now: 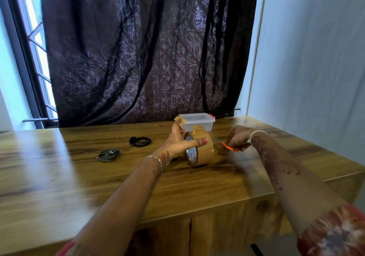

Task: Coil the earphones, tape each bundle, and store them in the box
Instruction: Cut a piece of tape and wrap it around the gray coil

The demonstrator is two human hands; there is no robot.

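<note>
Brown packing-tape roll (200, 151) stands on edge on the wooden counter (59, 176). The left grip (177, 142) steadies it, thumb laid over its top, while the fingertips pinch a short tape strip (179, 119) held high, likely so it cannot stick back. Just right of the roll, the right grip (238, 140) is curled round orange-handled scissors (230, 147), blades aimed at the roll for cutting. On the left lie a black earphone bundle (139, 141) and a grey earphone bundle (108, 154), coiled and apparently untaped. The clear lidded box (196, 121) sits behind the roll, lid on.
</note>
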